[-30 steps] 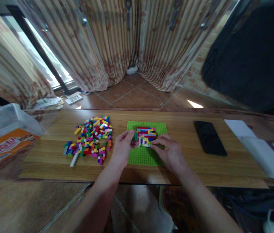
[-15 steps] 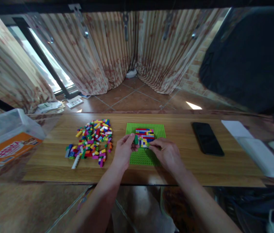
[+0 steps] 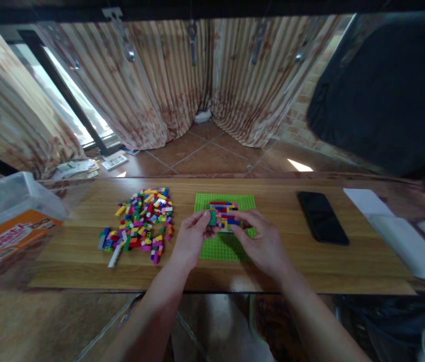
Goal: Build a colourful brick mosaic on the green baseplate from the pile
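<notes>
On the green baseplate (image 3: 222, 249) stands a low build of toy bricks (image 3: 224, 205) in red, blue, yellow, white and pink rows. My left hand (image 3: 193, 232) is closed at the build's left side, with a green brick (image 3: 213, 217) pinched between thumb and fingers. From the right, my right hand (image 3: 263, 242) reaches over the build. Its thumb and index finger grip the build's right edge, and the other fingers are curled out of sight. Part of the build is hidden behind the fingertips.
A loose pile of coloured bricks (image 3: 139, 221) lies left on the wooden table (image 3: 291, 274). Beyond it stands a clear plastic box (image 3: 5, 193) with an orange label. To the right are a black phone (image 3: 322, 217) and a white device (image 3: 410, 246).
My right thumb and finger have spread from a tight pinch at the build's lower right to a wider grip on its right edge. The left hand still holds the green brick.
</notes>
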`<act>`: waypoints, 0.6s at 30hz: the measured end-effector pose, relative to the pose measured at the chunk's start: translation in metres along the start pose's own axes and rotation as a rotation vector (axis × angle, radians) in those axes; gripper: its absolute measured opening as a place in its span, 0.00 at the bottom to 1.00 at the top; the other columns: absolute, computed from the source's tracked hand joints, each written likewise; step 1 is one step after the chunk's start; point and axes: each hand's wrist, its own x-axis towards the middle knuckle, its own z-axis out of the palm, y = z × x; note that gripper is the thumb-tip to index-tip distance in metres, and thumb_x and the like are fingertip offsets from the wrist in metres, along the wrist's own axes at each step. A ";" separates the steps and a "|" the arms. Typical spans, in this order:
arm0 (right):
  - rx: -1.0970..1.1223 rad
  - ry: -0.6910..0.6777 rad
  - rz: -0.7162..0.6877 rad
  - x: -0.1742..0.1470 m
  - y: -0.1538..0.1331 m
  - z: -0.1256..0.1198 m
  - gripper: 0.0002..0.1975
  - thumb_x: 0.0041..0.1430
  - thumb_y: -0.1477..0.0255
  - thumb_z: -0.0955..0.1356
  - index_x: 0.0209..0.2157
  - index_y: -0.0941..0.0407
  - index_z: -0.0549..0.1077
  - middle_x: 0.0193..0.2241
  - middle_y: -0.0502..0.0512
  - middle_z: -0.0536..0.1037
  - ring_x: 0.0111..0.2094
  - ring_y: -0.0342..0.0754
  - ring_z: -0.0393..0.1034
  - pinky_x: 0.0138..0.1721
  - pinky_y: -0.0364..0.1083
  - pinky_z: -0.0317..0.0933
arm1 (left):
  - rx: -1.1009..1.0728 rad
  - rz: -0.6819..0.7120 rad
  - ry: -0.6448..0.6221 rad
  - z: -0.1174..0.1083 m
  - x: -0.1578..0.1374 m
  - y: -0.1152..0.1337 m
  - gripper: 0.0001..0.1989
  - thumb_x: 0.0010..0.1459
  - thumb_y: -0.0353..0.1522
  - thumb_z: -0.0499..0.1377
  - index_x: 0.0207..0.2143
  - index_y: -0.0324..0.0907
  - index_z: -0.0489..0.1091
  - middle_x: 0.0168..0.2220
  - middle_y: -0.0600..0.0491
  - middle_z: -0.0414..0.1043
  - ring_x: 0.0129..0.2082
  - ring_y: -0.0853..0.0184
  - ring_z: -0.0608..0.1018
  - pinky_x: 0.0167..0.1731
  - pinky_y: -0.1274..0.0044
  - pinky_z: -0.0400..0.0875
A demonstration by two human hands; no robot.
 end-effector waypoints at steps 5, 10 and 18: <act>-0.043 -0.092 -0.033 -0.002 -0.003 0.005 0.16 0.59 0.68 0.70 0.50 0.51 0.74 0.45 0.55 0.78 0.44 0.51 0.73 0.46 0.51 0.68 | 0.072 -0.023 -0.058 0.000 -0.002 0.000 0.17 0.45 0.36 0.69 0.38 0.38 0.77 0.25 0.54 0.75 0.22 0.73 0.74 0.25 0.80 0.68; -0.084 -0.126 -0.093 -0.004 -0.005 0.005 0.18 0.60 0.68 0.69 0.52 0.51 0.72 0.47 0.57 0.77 0.49 0.53 0.71 0.51 0.54 0.66 | 0.159 0.020 -0.103 -0.001 -0.004 0.001 0.17 0.46 0.36 0.68 0.38 0.37 0.77 0.23 0.56 0.73 0.20 0.75 0.70 0.22 0.81 0.63; -0.060 -0.149 -0.128 -0.008 -0.002 0.016 0.10 0.61 0.65 0.68 0.43 0.50 0.75 0.40 0.54 0.79 0.41 0.51 0.73 0.43 0.51 0.67 | 0.214 0.086 -0.128 -0.013 -0.006 -0.002 0.17 0.48 0.39 0.67 0.38 0.40 0.76 0.23 0.56 0.71 0.19 0.74 0.69 0.22 0.81 0.64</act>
